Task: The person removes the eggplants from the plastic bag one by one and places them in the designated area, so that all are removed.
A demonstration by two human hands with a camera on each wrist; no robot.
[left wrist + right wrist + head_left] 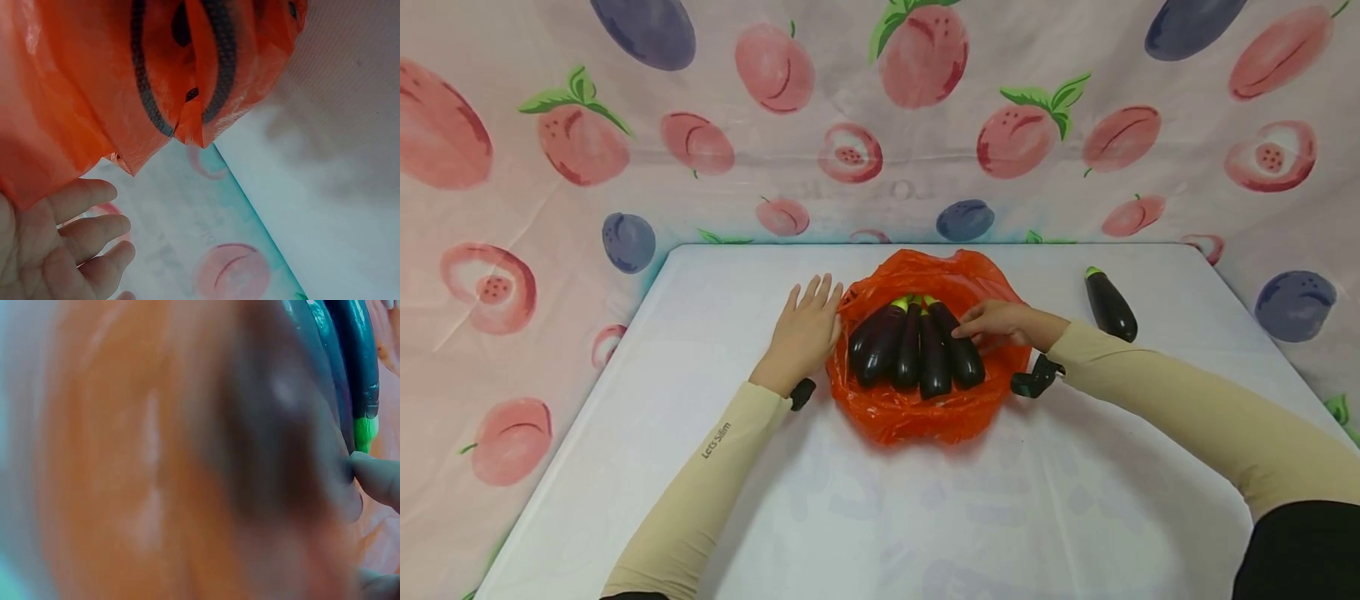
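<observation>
Several dark purple eggplants [908,350] with green stem ends lie fanned out on an orange-red plastic bag [925,425], whose rim is spread around them. My right hand [1000,323] reaches in over the bag's right side. Its fingers are bent at the upper part of the rightmost eggplant [962,354] and grip it; the right wrist view is blurred there. My left hand [805,337] lies at the bag's left edge with fingers extended. In the left wrist view these fingers [90,237] are straight beside the bag [87,81], without gripping it.
A single eggplant [1110,304] lies on the white table [1150,467] at the back right, beyond my right forearm. Behind the table hangs a fruit-print cloth [910,200].
</observation>
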